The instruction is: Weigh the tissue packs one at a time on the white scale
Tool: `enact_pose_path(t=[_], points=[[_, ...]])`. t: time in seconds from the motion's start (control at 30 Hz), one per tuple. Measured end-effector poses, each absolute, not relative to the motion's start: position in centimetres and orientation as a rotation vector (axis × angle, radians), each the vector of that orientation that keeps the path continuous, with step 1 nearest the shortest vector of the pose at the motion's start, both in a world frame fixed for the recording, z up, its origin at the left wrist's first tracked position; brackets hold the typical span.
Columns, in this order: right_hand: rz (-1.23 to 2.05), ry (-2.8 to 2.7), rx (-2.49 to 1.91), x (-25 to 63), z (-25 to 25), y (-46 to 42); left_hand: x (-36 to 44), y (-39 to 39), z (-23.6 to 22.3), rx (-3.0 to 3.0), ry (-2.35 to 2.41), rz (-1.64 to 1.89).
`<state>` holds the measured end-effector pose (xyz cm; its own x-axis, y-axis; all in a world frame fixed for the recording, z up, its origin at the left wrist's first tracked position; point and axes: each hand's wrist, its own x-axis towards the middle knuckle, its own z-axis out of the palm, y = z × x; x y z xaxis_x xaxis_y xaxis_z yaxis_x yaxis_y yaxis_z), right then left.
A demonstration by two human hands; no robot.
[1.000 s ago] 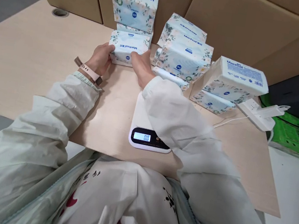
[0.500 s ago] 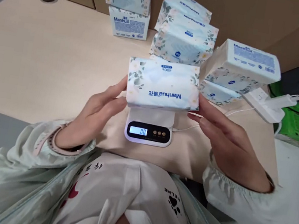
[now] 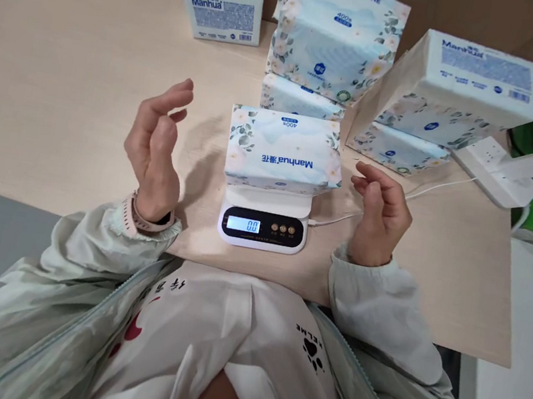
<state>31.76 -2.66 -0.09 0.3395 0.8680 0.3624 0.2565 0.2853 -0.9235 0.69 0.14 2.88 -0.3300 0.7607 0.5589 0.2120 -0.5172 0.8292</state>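
Tissue pack above the rear plate of the digital scale, apparently resting on it; underside contact hidden from view. Broad printed face upward, right end apparently jutting past the scale. Left hand, left of the scale: fingers loosely bent, thumb apart, nothing between them, well apart from the pack. Right hand, right of the scale: fingers half-curled towards the pack, a visible gap between, nothing held. Display at the front of the scale: 0.0, perhaps from delay or incomplete contact. Behind the scale: left stack, middle stack and, to the right, right stack. White cable from the scale's right side, passing near the right hand.

Possible faults, by judgement: tilting or sliding of the pack, from off-centre support on the scale; a false reading, from fingertips brushing the pack; dragging of the scale, from the right hand catching the cable; toppling of the staggered middle stack behind the scale, from a knock.
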Motion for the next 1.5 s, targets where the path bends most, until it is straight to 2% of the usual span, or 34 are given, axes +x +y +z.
enact_pose_path(t=[0.1, 0.3, 0.63, 0.9, 1.13, 1.5], points=[[0.630, -1.167, -1.251, 31.5, -0.4, -2.9, 1.0, -0.4, 2.6, 1.541, 1.144, 1.983], [0.688, -1.160, -1.265, 31.2, -0.3, -3.1, 0.2, -0.6, 2.0, 1.745, 1.177, 1.888], [0.703, -1.204, -1.247, 31.1, -0.1, -3.4, 0.6, -0.4, 1.6, 1.676, 1.169, 1.944], [0.701, -1.238, -1.239, 31.0, 0.0, -3.5, 0.3, -1.0, 2.2, 1.558, 1.251, 1.798], [0.719, -1.231, -1.239, 31.0, 0.1, -3.5, -0.6, -0.2, 2.7, 1.245, 1.334, 1.515], [0.681, -1.288, -1.209, 31.0, -0.3, -3.4, -0.9, 0.0, 3.3, 1.125, 1.336, 1.414]])
